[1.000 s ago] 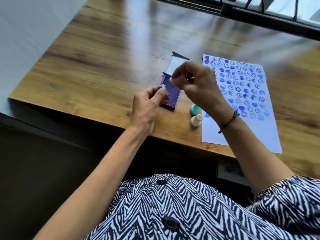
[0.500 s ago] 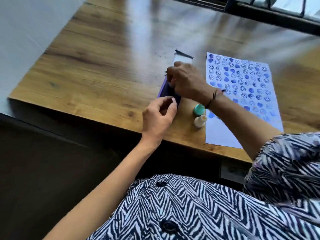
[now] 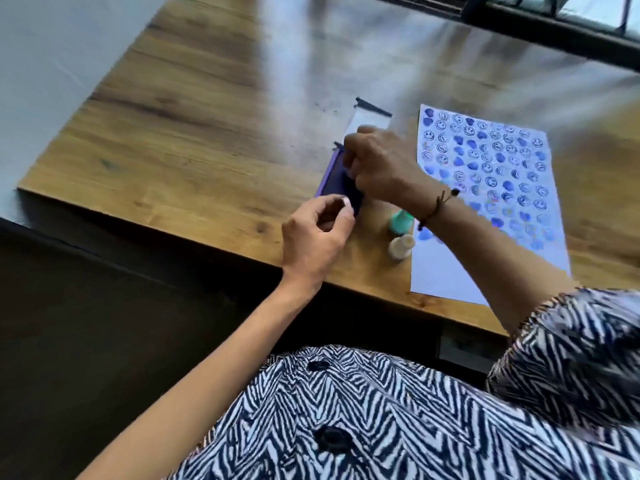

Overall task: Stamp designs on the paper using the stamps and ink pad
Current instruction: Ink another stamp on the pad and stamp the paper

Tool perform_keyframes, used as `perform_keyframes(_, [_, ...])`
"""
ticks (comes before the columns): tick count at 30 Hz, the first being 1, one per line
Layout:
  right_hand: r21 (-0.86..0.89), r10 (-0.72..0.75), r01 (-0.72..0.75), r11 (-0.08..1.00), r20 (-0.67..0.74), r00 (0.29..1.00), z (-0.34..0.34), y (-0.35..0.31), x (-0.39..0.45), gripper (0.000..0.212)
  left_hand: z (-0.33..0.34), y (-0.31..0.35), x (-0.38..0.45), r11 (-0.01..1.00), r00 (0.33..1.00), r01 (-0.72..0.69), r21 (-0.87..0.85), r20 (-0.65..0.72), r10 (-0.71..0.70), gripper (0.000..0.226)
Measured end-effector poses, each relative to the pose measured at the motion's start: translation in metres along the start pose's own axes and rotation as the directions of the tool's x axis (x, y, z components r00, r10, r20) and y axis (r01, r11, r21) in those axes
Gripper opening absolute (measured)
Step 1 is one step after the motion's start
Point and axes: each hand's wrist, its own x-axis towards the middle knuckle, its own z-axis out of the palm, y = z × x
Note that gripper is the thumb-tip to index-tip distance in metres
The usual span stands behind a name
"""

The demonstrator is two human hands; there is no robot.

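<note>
A: What is being carried by the wooden counter [image 3: 194, 140]?

B: The largest thing being carried is the paper [image 3: 485, 209], lying flat at the right; most of it is being covered by rows of blue smileys and hearts, with a bare strip being left at its near end. The purple ink pad [image 3: 332, 180] is being kept open just left of the paper, its pale lid [image 3: 367, 121] being folded back on the far side. Two spare stamps, a teal stamp [image 3: 401, 221] and a cream stamp [image 3: 401, 245], are being left upright between pad and paper.

A: Which step is being carried out?

B: Inking, as judged. The right hand [image 3: 381, 164] is being held down over the pad with its grip closed, seemingly on a small stamp, though that stamp is being hidden by the fingers. The near end of the pad is being steadied by the left hand [image 3: 317, 233], whose grip is being pinched at the case edge; whether contact is being made cannot be told.

A: What is being called for next?

B: A lift straight off the pad, then a carry across to the bare strip, where a firm, level press is being required
</note>
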Motion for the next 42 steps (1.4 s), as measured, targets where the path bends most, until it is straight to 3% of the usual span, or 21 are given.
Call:
perform_keyframes(5, [0.020, 0.045, -0.045, 0.999, -0.002, 0.999, 0.001, 0.001, -0.001, 0.016, 0.001, 0.000, 0.001, 1.000, 1.000, 0.020, -0.007, -0.003, -0.020, 0.014])
perform_keyframes(18, [0.013, -0.091, 0.091, 0.996, 0.067, 0.994, -0.002, -0.013, -0.007, 0.019, -0.002, 0.005, -0.005, 0.998, 1.000, 0.015, 0.066, 0.016, -0.016, 0.029])
perform_keyframes(30, [0.075, -0.134, 0.126, 0.989, 0.113, 0.985, -0.005, -0.023, -0.017, 0.025, -0.010, 0.004, -0.012, 0.988, 0.999, -0.035, 0.151, 0.037, 0.030, 0.020])
perform_keyframes(42, [0.110, -0.030, 0.024, 0.994, 0.053, 0.998, -0.001, -0.018, -0.028, 0.025, -0.009, 0.002, -0.008, 0.993, 0.999, -0.030, 0.116, 0.045, 0.025, 0.021])
